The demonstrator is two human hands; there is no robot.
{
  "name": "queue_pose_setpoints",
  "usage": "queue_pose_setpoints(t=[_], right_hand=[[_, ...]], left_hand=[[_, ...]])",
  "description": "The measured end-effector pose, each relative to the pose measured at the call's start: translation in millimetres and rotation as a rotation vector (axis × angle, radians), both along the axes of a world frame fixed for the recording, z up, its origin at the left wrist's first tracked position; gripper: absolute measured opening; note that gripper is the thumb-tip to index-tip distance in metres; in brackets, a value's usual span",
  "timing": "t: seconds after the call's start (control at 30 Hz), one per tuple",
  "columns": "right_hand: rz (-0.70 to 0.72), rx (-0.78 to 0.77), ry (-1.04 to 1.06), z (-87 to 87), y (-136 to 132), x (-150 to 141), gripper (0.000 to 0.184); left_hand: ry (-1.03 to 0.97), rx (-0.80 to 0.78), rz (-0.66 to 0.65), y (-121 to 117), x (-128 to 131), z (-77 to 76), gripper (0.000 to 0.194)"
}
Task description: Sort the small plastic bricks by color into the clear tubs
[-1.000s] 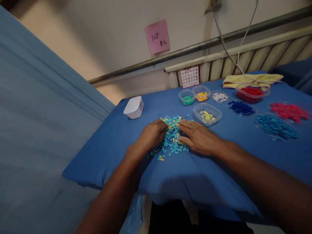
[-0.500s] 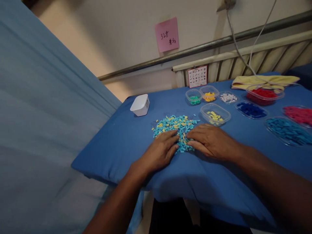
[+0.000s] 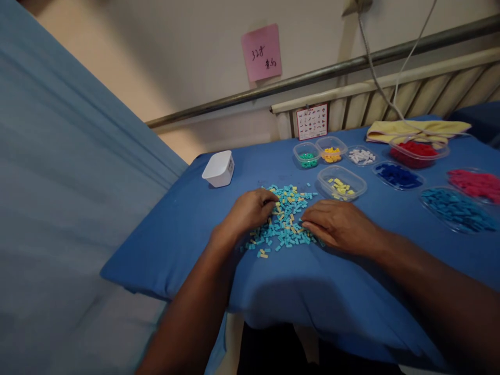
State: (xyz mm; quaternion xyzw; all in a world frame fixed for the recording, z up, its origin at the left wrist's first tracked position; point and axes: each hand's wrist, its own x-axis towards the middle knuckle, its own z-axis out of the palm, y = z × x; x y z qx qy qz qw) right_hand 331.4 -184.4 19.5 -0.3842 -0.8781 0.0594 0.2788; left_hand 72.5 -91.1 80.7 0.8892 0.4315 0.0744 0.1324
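A pile of small light-blue and yellow blocks [image 3: 289, 221] lies spread on the blue cloth. At its left side, my left hand [image 3: 250, 210] is closed, with curled fingertips among the blocks. What those fingers pinch, if anything, is too small to make out. Across the pile, my right hand [image 3: 339, 224] touches the right edge, its fingers and thumb drawn together. A bluish bit shows by these fingertips, but whether they grip it is unclear. Beyond the right hand stands a clear tub [image 3: 361, 188] with loose yellow blocks [image 3: 340, 186].
A white tub [image 3: 219, 169] stands at the back left of the blue-covered table [image 3: 172, 229]. Small tubs of green [image 3: 308, 160] and orange [image 3: 332, 154] pieces stand at the back. White, red, dark-blue, pink and teal pieces [image 3: 455, 208] sit further right, near a yellow cloth [image 3: 422, 128].
My left hand has moved from the near side of the pile up to its left edge and curled. My right hand's fingers, stretched out a second ago, are now drawn together.
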Motion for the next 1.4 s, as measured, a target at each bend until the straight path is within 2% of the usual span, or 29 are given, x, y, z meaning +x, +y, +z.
queue_pose_setpoints(t=[0.1, 0.3, 0.53, 0.63, 0.83, 1.1, 1.27, 1.4], right_hand=[[0.002, -0.01, -0.003, -1.6, 1, -1, 0.03], [0.004, -0.029, -0.004, -5.5, 2, 1, 0.03], [0.003, -0.031, -0.007, -3.0, 0, -1, 0.03], [0.01, -0.026, -0.009, -2.4, -1, -2, 0.031], [0.012, -0.036, -0.013, -2.0, 0, -2, 0.033], [0.013, -0.035, -0.016, -4.6, 0, -2, 0.033], [0.007, -0.025, -0.01, -4.8, 0, -2, 0.031], [0.005, -0.034, -0.017, -3.8, -1, -2, 0.03]], left_hand=[[0.021, 0.047, 0.084, 9, -1, 3.9, 0.031], [0.249, 0.044, -0.043, 17, 20, -2.7, 0.027], [0.339, 0.1, -0.089, 23, 26, -2.0, 0.026], [0.339, 0.111, -0.08, 25, 27, -2.1, 0.026], [0.255, 0.114, 0.041, 23, 28, -3.5, 0.024], [0.336, 0.117, -0.052, 22, 28, -3.3, 0.031], [0.406, 0.115, -0.046, 20, 31, -5.8, 0.031], [0.377, 0.132, -0.028, 18, 30, -8.7, 0.029]])
